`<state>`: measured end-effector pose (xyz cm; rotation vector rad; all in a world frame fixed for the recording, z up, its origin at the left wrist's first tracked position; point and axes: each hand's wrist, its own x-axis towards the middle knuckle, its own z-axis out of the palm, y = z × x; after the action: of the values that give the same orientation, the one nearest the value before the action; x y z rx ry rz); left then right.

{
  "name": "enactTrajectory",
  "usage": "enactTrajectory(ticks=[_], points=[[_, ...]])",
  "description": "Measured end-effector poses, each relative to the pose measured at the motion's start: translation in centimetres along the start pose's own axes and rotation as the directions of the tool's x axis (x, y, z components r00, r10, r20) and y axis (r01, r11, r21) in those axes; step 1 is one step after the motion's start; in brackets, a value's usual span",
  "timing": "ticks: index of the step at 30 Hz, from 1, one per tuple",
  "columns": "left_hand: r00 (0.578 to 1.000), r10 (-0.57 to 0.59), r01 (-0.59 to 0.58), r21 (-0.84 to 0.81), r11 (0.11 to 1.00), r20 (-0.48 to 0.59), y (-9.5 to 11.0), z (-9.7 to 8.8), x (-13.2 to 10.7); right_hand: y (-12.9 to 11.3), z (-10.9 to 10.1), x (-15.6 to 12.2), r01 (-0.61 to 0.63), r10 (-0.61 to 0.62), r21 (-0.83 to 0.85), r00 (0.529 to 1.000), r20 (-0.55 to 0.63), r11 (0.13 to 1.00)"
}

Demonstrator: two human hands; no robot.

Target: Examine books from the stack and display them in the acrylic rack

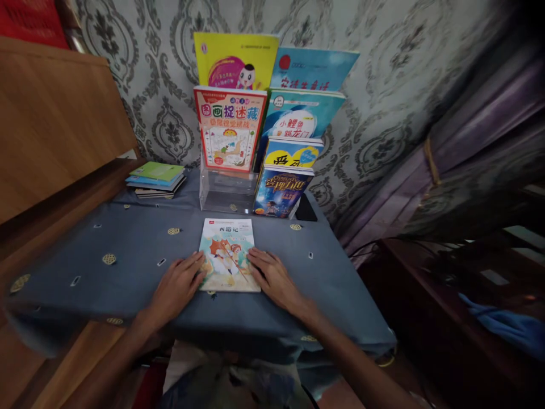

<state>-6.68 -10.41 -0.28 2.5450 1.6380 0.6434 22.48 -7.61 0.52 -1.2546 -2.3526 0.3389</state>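
1. Ornate grey wallpaper [170, 142] backs the counter [136, 238], whose blue-grey cloth carries small pale motifs; below its near edge, our lap is dim and smeared.
2. Near that edge, between our hands, the thin book [227, 255] lies flat and face up, a red-caped figure on its cover. We can see the large title, but the small print is too fine to read.
3. Our left hand [181, 284] rests along the book's left edge, fingers [193, 262] nearly straight and close together. Our right hand [275, 278] mirrors it at the right edge, fingers loosely extended. Both cover parts of the side edges, so we cannot tell how firmly they press.
4. Just beyond stands a clear rack [232, 196]. On its left, a red-bordered book [230, 130] hides the lower part of a yellow book [236, 59]; on its right, four blue-toned books [283, 190] overlap, mostly showing only their tops behind the front one.
5. Behind the rack's right side, a dark flat object [307, 209] is partly covered; we cannot identify it. Well to the left sits a book stack [155, 177], its spines unreadable.
6. Outermost, a wooden panel [55, 125] is cut off at left, and a tied curtain [392, 182] blurs into darkness at right.
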Motion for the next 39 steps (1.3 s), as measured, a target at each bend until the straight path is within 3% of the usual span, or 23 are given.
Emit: enactTrajectory(ticks=[6, 11, 14, 17, 19, 25, 29, 33, 36, 39], points=[[0.984, -0.078, 0.073, 0.034, 0.997, 0.162, -2.6, 0.1, 8.0, 3.4, 0.3, 6.8, -0.146, 0.146, -0.032, 0.989, -0.003, 0.989], [0.98, -0.16, 0.153, 0.071, 0.986, 0.117, -3.2, 1.8, 11.7, 4.5, 0.7, 9.2, -0.195, 0.194, -0.028, 0.98, -0.035, 0.98], [0.968, -0.246, 0.251, -0.175, 0.952, 0.051, -3.5, 3.1, 12.5, 4.4, 0.9, 9.0, -0.193, 0.192, -0.025, 0.98, -0.055, 0.981], [0.925, -0.379, 0.334, -0.548, 0.767, 0.033, -4.3, 3.6, 13.3, 4.4, 1.0, 8.7, -0.185, 0.183, -0.022, 0.981, -0.064, 0.983], [0.9, -0.43, 0.365, -0.649, 0.668, 0.064, -5.1, 3.4, 14.0, 4.5, 1.1, 8.7, -0.17, 0.168, -0.024, 0.983, -0.071, 0.985], [0.828, -0.496, 0.474, -0.8, 0.369, 0.262, -6.2, 1.7, 14.6, 5.2, 1.3, 8.8, -0.133, 0.129, -0.023, 0.985, -0.115, 0.991], [0.808, -0.405, 0.534, -0.822, 0.196, 0.428, -4.8, 1.3, 13.8, 5.4, 1.5, 8.6, -0.12, 0.118, -0.003, 0.982, -0.147, 0.993], [0.799, -0.333, 0.553, -0.83, 0.078, 0.501, -3.2, 0.9, 13.4, 5.8, 1.4, 8.5, -0.133, 0.15, 0.096, 0.969, -0.194, 0.986], [0.802, -0.291, 0.537, -0.843, -0.032, 0.522, -2.6, 0.2, 13.4, 6.4, 1.1, 8.9, -0.181, 0.294, 0.409, 0.927, -0.233, 0.894], [0.839, -0.246, 0.486, -0.872, -0.063, 0.485, -2.2, -0.7, 13.6, 7.0, 0.6, 9.1, -0.199, 0.435, 0.795, 0.896, -0.088, 0.572]])
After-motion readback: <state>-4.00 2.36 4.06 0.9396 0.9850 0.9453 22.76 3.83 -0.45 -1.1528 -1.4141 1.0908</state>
